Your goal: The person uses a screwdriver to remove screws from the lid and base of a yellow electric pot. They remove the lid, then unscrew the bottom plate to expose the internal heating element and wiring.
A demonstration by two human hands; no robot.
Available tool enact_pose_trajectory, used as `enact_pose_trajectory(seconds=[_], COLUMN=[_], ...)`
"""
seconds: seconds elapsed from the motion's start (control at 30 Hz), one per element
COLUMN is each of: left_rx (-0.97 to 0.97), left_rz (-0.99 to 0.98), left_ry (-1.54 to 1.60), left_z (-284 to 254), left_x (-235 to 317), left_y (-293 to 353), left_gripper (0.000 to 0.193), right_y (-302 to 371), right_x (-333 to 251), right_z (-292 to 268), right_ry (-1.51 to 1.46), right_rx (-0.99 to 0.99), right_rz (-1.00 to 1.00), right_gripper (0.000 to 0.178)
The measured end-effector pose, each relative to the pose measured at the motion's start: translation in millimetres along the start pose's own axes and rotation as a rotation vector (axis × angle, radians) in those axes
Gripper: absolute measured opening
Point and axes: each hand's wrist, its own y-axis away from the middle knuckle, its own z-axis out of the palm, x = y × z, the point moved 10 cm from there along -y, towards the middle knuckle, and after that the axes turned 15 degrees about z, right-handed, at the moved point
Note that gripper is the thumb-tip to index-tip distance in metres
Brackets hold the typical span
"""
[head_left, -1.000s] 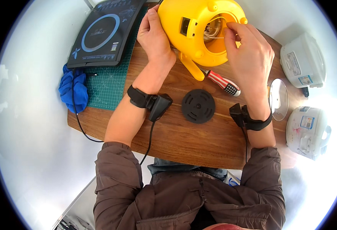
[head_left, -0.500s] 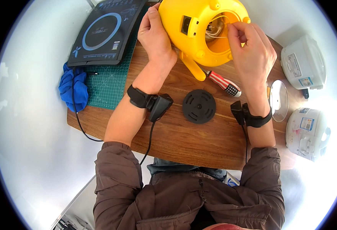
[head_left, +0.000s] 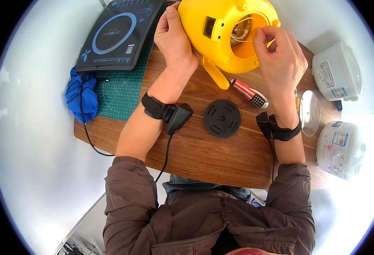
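A yellow plastic appliance housing (head_left: 195, 27) lies tilted at the far middle of the table, its round open underside toward me. My left hand (head_left: 172, 44) is closed on the housing's left side, the fingertips partly hidden behind it. At the right rim of the opening, my right hand (head_left: 282, 57) pinches a thin white wire (head_left: 246, 41) between thumb and fingers. Metal parts show inside the hole. A yellow handle (head_left: 214, 74) sticks out toward me. Close by lie a screwdriver with a red, white and black grip (head_left: 250, 93) and a slotted black disc (head_left: 222, 119).
An induction cooker (head_left: 112, 36) rests partly on a green cutting mat (head_left: 119, 95) at the left, beside a crumpled blue cloth (head_left: 81, 95). Two white rice cookers (head_left: 335, 72) stand along the right, with a glass lid (head_left: 309, 112) nearby. Black cables trail from both wrist straps.
The yellow housing has shifted very slightly to the right, my left hand with it. My right hand keeps its pinch at the opening, nearly unmoved.
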Motion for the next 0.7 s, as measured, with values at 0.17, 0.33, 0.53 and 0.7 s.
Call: enact_pose_trajectory(seconds=[0.17,0.33,0.53,0.7], left_rx=[0.004,0.015,0.012,0.001], left_rz=[-0.014,0.014,0.029,0.027], left_ry=[-0.013,-0.028,-0.043,-0.044], left_z=[-1,-6,-6,-3], left_x=[-2,-1,-3,-1], left_y=[1,-2,-2,-1], left_gripper=[0.032,0.032,0.031,0.03], right_y=[1,-1,-2,-3], right_x=[-4,-8,0,9], right_z=[1,4,3,3], right_ry=[0.027,0.024,-0.067,-0.096], right_rx=[-0.003,-0.093,-0.115,-0.098], right_rz=[-0.031,-0.023,0.078,0.143], right_gripper=[0.013,0.012,0.009,0.005])
